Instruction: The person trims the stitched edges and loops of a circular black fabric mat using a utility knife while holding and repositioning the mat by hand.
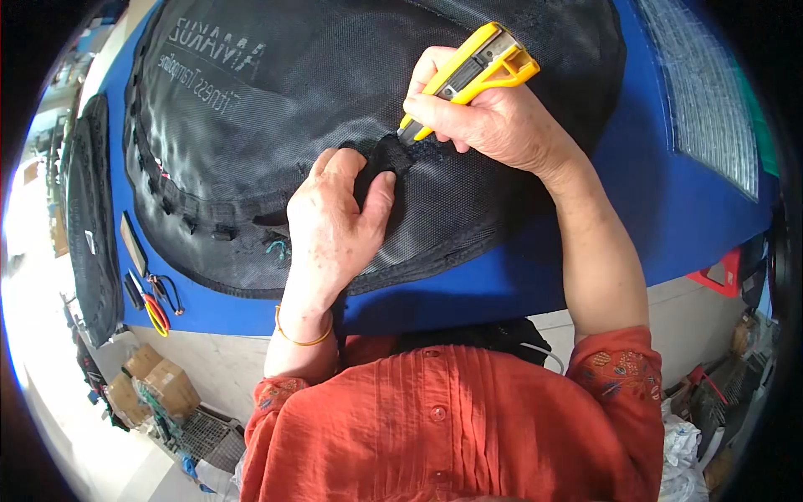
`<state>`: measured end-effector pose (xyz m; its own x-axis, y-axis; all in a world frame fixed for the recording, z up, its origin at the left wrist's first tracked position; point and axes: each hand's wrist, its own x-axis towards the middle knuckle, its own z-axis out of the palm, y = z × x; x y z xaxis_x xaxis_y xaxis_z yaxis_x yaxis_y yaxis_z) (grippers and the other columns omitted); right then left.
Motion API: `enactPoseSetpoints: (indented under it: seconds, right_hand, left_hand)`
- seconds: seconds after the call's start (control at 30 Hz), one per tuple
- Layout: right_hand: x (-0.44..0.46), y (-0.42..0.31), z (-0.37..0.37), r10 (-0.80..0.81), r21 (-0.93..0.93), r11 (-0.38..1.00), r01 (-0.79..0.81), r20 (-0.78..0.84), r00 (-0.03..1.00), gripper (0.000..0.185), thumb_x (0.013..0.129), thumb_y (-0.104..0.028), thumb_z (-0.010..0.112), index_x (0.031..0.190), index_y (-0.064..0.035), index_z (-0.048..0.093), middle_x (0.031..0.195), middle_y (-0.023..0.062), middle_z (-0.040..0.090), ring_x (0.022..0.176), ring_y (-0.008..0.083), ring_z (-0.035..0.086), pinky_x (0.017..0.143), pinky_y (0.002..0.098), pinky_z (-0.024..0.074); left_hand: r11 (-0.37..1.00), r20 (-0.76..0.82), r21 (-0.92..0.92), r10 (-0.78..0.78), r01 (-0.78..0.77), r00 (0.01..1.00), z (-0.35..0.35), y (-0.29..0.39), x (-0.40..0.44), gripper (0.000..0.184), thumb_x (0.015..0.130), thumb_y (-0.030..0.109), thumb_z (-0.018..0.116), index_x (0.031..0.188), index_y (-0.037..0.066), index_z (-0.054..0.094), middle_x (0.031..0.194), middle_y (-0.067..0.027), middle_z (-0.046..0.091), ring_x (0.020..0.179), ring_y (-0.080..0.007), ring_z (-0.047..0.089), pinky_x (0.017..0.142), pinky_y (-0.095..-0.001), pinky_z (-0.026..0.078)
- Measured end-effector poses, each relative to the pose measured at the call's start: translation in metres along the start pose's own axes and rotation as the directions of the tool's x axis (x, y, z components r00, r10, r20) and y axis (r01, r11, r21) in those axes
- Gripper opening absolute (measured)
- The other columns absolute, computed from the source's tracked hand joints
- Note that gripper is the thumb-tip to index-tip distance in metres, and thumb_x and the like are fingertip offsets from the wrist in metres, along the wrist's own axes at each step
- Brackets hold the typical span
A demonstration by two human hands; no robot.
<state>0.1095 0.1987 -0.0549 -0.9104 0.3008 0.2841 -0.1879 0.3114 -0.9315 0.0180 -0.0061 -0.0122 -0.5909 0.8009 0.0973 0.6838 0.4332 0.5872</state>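
A black mesh trampoline mat (276,125) with mirrored white lettering lies on a blue table. My right hand (493,121) is closed around a yellow utility knife (473,71), which is tilted with its tip down at a small dark bunched piece of webbing (391,156). My left hand (335,213) presses on the mat just left of the tip, its thumb and curled fingers pinching the edge of that dark piece. The blade itself is hidden against the black material.
On the blue table (619,234), scissors (155,314) and other small tools lie at the left, beside a rolled black item (92,217). A clear ribbed plastic sheet (707,92) is at the upper right. Cardboard boxes (167,385) stand on the floor at lower left.
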Motion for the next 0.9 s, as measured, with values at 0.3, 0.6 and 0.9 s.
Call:
enactPoseSetpoints:
  seconds: [0.3, 0.6, 0.9]
  right_hand:
    - [0.002, -0.005, -0.003, -0.004, 0.003, 1.000, 0.004, 0.012, 1.000, 0.012, 0.098, -0.022, 0.067, 0.093, -0.0115, 0.064, 0.072, -0.0016, 0.063, 0.058, 0.0031, 0.057, 0.052, 0.0191, 0.0463]
    - [0.001, -0.016, -0.004, 0.245, 0.097, 0.963, -0.252, 0.076, 0.967, 0.012, 0.097, -0.020, 0.068, 0.091, -0.0097, 0.064, 0.073, -0.0005, 0.064, 0.057, 0.0030, 0.056, 0.050, 0.0183, 0.0451]
    - [-0.001, -0.008, 0.003, 0.158, 0.134, 0.978, -0.158, 0.006, 0.987, 0.011, 0.099, -0.023, 0.067, 0.097, -0.0125, 0.067, 0.075, -0.0004, 0.065, 0.058, 0.0022, 0.058, 0.053, 0.0164, 0.0465]
  left_hand:
    - [1.000, 0.010, -0.003, -0.013, 0.013, 1.000, -0.001, 0.000, 0.000, 0.021, 0.086, 0.013, 0.075, 0.086, -0.001, 0.060, 0.079, -0.0153, 0.060, 0.069, -0.0354, 0.063, 0.062, -0.0419, 0.050]
    - [1.000, -0.013, 0.011, 0.013, -0.013, 1.000, 0.001, -0.001, 0.000, 0.022, 0.086, 0.014, 0.076, 0.087, -0.001, 0.060, 0.079, -0.0152, 0.060, 0.070, -0.0356, 0.063, 0.063, -0.0416, 0.051]
    - [1.000, -0.029, 0.018, -0.009, 0.009, 1.000, 0.001, 0.000, -0.001, 0.026, 0.086, 0.019, 0.077, 0.087, -0.001, 0.061, 0.081, -0.0159, 0.061, 0.071, -0.0350, 0.063, 0.064, -0.0411, 0.051]
